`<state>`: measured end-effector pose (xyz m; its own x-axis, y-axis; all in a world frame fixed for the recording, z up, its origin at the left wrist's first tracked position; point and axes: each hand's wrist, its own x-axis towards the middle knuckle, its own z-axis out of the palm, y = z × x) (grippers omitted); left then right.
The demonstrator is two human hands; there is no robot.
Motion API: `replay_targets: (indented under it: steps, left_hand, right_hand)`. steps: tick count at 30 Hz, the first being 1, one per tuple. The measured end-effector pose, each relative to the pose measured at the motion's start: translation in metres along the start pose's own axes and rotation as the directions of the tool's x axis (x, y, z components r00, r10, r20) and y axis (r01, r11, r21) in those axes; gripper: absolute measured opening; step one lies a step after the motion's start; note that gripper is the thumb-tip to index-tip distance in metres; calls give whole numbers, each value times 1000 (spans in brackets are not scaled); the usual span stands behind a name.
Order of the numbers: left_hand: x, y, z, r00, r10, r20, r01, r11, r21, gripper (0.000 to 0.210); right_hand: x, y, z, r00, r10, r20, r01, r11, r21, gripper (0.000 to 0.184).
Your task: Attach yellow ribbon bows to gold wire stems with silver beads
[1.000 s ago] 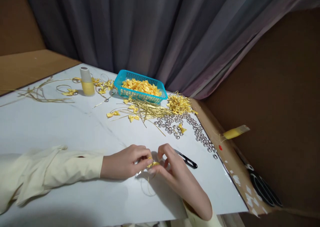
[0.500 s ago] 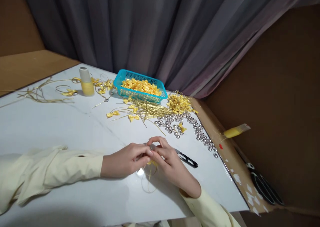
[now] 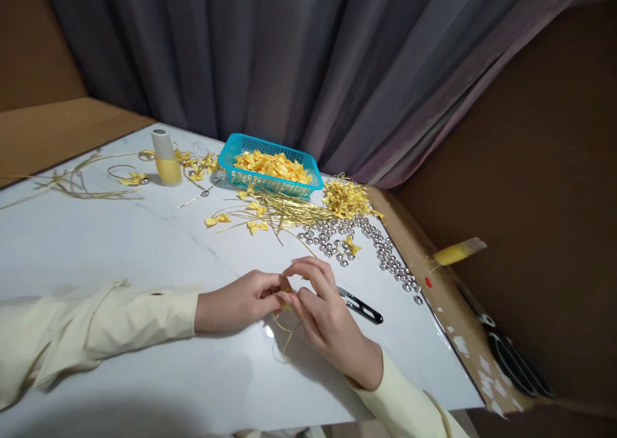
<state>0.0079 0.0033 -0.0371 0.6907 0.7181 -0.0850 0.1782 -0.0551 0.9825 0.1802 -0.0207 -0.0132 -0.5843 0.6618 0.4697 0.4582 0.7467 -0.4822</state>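
My left hand [image 3: 245, 300] and my right hand [image 3: 325, 313] meet above the white table, fingertips together. Both are closed in a pinch on a small yellow ribbon bow, mostly hidden by the fingers. From it a thin gold cord [image 3: 288, 338] hangs in a curve below the fingertips. My right index finger arches above the pinch. Just behind my right hand, a black-handled cutting tool [image 3: 364, 308] lies on the table, its front end partly covered. Farther back are many small silver beads [image 3: 332, 239] with one yellow bow [image 3: 353, 245] among them.
A turquoise basket [image 3: 231, 175] of yellow bows stands at the back. Beside it lie gold cords [image 3: 289, 208] and a heap of corded bows [image 3: 346, 198]. A glue bottle [image 3: 168, 162] stands at left; another yellow bottle [image 3: 457, 252] and black-handled scissors [image 3: 513, 361] are at right.
My right hand has turned slightly and its index finger has lifted higher. The left fingertips have shifted a little, and the hanging gold cord has swung slightly. Both hands keep their pinch.
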Motion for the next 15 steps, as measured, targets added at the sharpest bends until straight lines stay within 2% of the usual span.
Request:
replay_targets:
  steps: [2,5,8,12,15]
  left_hand:
    - [-1,1,0,1000,-8,6,8,1000,10,17]
    - [-2,2,0,1000,13,19,-14,999,51,18]
    - [-3,2,0,999,48,13,-50,995,89,19]
    - [-4,0,0,997,81,-6,-80,989,126,18]
    - [-4,0,0,994,114,-1,-113,986,126,18]
  right_hand:
    - [0,4,-2,997,79,27,-79,996,28,25]
    - [2,10,-5,968,230,105,-241,965,109,29]
    - [5,13,-5,944,300,135,-324,918,230,30]
    - [7,13,-4,943,326,70,-333,908,254,29]
    - [7,11,-5,966,241,96,-255,950,182,26]
